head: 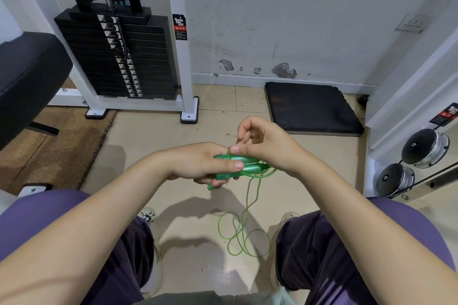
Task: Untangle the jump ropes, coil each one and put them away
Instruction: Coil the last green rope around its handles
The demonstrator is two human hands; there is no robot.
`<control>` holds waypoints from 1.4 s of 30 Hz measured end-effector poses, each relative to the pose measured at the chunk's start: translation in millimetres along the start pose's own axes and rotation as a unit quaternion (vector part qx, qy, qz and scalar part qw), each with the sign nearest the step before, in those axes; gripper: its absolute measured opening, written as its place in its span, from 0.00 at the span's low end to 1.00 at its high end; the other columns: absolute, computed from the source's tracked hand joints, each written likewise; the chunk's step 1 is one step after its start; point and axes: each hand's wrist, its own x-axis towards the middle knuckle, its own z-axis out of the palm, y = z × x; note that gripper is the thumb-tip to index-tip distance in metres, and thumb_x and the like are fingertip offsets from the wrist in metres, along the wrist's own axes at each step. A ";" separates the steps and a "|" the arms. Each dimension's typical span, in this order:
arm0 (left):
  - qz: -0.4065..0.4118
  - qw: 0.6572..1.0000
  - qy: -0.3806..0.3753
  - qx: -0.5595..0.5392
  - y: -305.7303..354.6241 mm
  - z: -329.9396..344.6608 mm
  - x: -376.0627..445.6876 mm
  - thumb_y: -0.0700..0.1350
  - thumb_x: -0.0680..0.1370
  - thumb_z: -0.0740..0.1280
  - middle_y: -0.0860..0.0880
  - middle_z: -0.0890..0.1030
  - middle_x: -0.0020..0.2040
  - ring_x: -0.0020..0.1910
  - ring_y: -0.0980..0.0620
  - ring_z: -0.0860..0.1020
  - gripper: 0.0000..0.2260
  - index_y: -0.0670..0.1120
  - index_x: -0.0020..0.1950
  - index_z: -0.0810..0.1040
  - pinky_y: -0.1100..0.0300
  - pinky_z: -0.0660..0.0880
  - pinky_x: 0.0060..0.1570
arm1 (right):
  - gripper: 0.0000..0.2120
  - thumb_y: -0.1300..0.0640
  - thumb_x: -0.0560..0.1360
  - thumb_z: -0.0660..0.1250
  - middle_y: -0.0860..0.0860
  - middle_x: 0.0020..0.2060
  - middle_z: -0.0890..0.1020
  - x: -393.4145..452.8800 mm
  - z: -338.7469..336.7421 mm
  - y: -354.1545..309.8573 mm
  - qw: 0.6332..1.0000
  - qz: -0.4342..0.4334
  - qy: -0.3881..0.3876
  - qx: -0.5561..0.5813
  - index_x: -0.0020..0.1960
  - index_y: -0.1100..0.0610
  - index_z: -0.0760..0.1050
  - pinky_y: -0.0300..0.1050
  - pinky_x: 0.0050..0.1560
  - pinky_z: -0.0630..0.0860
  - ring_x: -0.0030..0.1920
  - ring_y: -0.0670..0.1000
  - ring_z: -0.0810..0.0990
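Two green handles (244,164) held side by side, gripped in left hand (205,163). Thin cord pinched by right hand (260,142) just above handles. Rest of green rope (244,235) left looped on floor (153,136) between feet. Coiling step judged just begun; slack to be wound up next

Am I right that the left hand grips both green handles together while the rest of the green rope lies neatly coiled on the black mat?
Not quite. The left hand does grip both green handles, but the green rope is not on the black mat. The head view shows it hanging from the handles and lying in loose loops on the tiled floor between the person's feet.
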 end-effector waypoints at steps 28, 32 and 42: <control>0.082 0.987 0.035 -0.135 -4.4 -4.9 -4.5 0.51 0.80 0.60 0.50 0.73 0.34 0.26 0.54 0.63 0.11 0.42 0.51 0.68 0.62 0.61 0.25 | 0.14 0.51 0.76 0.67 0.60 0.41 0.79 -4.0 -14.5 -6.5 0.989 0.046 -0.027 0.141 0.54 0.61 0.78 0.43 0.34 0.72 0.32 0.54 0.75; 0.116 0.964 0.126 -0.206 -2.0 -9.4 -1.1 0.52 0.79 0.60 0.49 0.72 0.34 0.24 0.55 0.63 0.11 0.44 0.52 0.69 0.65 0.62 0.23 | 0.19 0.50 0.76 0.67 0.56 0.42 0.79 -3.0 -11.8 -5.6 0.975 0.058 -0.043 0.208 0.59 0.63 0.76 0.41 0.36 0.72 0.33 0.51 0.75; 0.059 0.909 0.403 -0.083 -8.7 -27.6 0.2 0.48 0.84 0.58 0.47 0.75 0.34 0.25 0.53 0.69 0.09 0.45 0.47 0.66 0.61 0.67 0.24 | 0.05 0.53 0.81 0.61 0.46 0.25 0.70 -2.5 17.4 -3.6 0.990 0.035 0.038 -0.129 0.54 0.51 0.74 0.41 0.31 0.64 0.27 0.47 0.66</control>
